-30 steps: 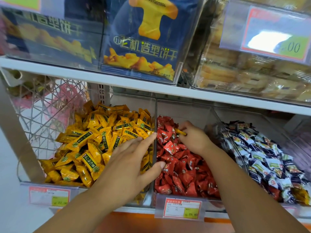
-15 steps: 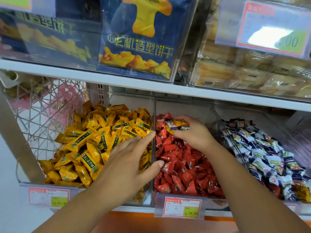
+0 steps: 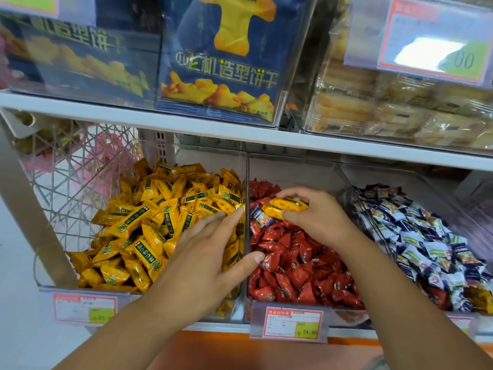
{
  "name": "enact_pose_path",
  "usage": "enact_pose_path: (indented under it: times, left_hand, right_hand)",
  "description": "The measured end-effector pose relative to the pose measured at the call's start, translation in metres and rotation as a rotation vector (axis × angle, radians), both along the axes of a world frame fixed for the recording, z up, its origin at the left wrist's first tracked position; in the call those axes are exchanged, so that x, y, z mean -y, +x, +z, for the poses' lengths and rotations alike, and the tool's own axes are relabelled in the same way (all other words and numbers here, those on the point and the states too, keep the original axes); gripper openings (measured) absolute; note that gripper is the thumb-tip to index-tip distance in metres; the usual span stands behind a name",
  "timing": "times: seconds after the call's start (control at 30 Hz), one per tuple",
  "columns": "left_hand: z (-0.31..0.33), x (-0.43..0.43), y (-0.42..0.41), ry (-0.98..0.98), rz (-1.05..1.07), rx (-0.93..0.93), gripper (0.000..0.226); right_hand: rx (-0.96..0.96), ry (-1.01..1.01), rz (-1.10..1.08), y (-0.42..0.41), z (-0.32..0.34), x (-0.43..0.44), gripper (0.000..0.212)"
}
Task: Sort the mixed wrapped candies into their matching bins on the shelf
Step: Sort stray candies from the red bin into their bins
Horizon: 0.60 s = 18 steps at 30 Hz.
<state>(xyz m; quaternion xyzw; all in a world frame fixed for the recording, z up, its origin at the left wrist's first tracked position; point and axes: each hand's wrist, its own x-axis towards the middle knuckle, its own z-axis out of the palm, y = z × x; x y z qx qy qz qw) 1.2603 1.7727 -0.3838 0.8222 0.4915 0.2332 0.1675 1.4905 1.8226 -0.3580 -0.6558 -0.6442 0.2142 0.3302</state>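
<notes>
1. Right hand (image 3: pixel 317 217): I see its fingers (image 3: pixel 292 192) and thumb curled round two yellow candies (image 3: pixel 289 205), pinching them above the rear of the middle bin (image 3: pixel 293 168).
2. A blue-white candy (image 3: pixel 260 217) sits just below and left of the held pair, touching them. I cannot tell whether the hand holds it or it rests on the pile.
3. Left hand (image 3: pixel 202 252): fingers straight and spread, nothing held. The fingertips lie over the yellow pile (image 3: pixel 149 222). The thumb (image 3: pixel 253 259) reaches across the divider (image 3: pixel 246 166) and sits over the red candies (image 3: pixel 293 265).
4. Left bin (image 3: pixel 85 288): the yellow pile only, as far as I can see.
5. Middle bin: red candies fill it, apart from the pieces at the right hand.
6. Right bin (image 3: pixel 400 177): blue-white wrappers (image 3: pixel 426 236), with red and yellow pieces mixed in at its front corner.
7. Price tags (image 3: pixel 292 323) hang on the bin fronts.
8. The shelf (image 3: pixel 213 129) above carries a blue biscuit box (image 3: pixel 221 62) and clear bins of pastries.
9. A wire basket (image 3: pixel 66 169) stands left of the left bin.
</notes>
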Motion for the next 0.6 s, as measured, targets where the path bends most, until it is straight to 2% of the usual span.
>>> enact_pose_path:
  times: [0.1,0.23,0.3,0.37,0.43,0.53,0.6]
  left_hand:
    - [-0.001,0.0,-0.004,0.014,-0.017,-0.018,0.089]
    - [-0.003,0.0,-0.011,0.024,-0.035,-0.033,0.088]
    - [-0.003,0.001,-0.013,0.021,-0.04,-0.054,0.087]
    - [-0.003,0.002,-0.012,0.027,-0.035,-0.075,0.087]
    - [-0.003,0.002,-0.011,0.028,-0.028,-0.093,0.088]
    - [-0.004,0.001,-0.009,0.035,-0.017,-0.092,0.088]
    - [-0.003,0.001,-0.009,0.036,-0.014,-0.097,0.088]
  right_hand:
    - [-0.05,0.075,-0.028,-0.002,0.006,0.003,0.029]
    - [-0.044,0.005,0.008,-0.004,0.01,0.007,0.026]
    - [-0.078,0.08,-0.026,-0.008,0.016,0.009,0.026]
    - [-0.193,0.188,-0.058,-0.017,0.026,0.009,0.025]
    - [-0.264,0.206,0.031,-0.032,0.035,0.007,0.031]
    - [-0.304,0.057,0.27,-0.05,0.034,0.003,0.047]
    - [-0.274,0.046,0.249,-0.048,0.032,0.001,0.046]
